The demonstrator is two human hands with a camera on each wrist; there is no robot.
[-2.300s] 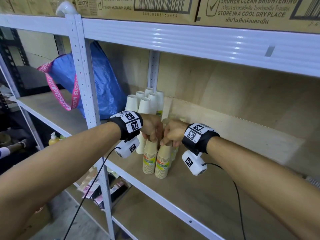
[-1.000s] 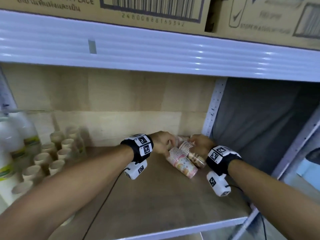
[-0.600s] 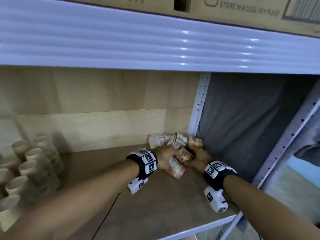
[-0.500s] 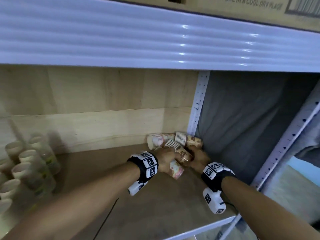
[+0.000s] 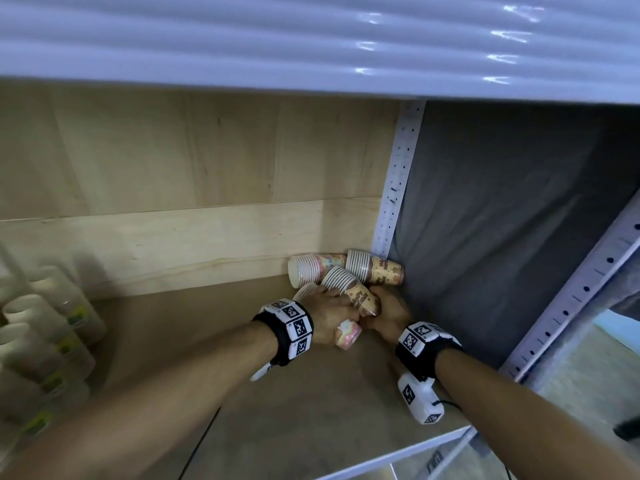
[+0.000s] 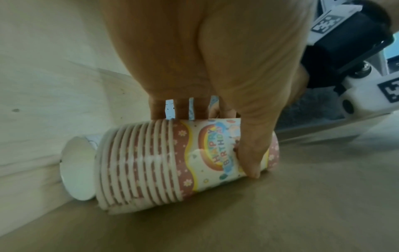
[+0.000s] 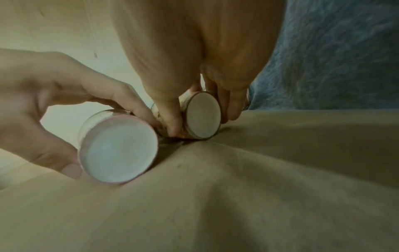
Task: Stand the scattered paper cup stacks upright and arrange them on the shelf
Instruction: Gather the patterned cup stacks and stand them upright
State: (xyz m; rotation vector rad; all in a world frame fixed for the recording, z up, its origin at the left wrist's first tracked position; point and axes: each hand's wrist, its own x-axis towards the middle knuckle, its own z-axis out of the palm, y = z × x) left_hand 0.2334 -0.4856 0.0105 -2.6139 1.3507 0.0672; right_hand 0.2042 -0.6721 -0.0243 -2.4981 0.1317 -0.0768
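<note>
Left hand [image 5: 329, 317] grips a ribbed, rainbow-printed paper cup stack [image 6: 187, 160] lying sideways | right hand [image 5: 388, 317] clasps a brown-printed stack [image 5: 358, 294] | far-right corner, wooden shelf [image 5: 311, 410]

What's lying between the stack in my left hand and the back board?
In the left wrist view, one more tipped cup stack lies there, mouth open, behind the Happy Birthday cup stack your left hand grips, against the wooden back board.

grey cloth [image 5: 502, 220] right, shelf [image 5: 311, 410] front open
</note>
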